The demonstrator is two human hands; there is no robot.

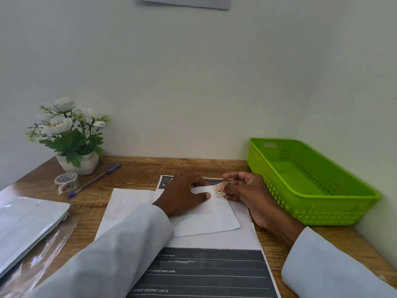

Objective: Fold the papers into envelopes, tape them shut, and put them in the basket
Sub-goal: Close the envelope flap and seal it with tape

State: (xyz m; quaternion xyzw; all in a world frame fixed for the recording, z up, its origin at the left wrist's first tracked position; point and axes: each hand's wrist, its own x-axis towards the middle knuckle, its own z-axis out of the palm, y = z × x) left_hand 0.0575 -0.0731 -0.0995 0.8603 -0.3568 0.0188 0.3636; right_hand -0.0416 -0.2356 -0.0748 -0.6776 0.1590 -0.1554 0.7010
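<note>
- A stack of plastic-wrapped paper (28, 224) lies at the far left of the tabletop (137, 168), well left of the folded envelope (206, 220).
- A white pot of artificial flowers (71, 136) stands at the back, left of the envelope; a roll of patterned tape (67, 182) sits just in front of it, with a blue pen (94, 180) lying beside the roll.
- The left hand (182, 194) rests palm down on the envelope, fingers fairly straight and pressing the paper flat, gripping nothing.
- The envelope lies at the middle of the tabletop, on top of larger printed sheets (204, 274) with dark bands.
- A small patterned piece of tape (219, 190) sits at the envelope's far edge.
- The right hand (247, 190), just right of the envelope, pinches that piece between thumb and fingertips, its grip closed on it.
- A green basket (335, 214) stands well right of the envelope, against the wall.
</note>
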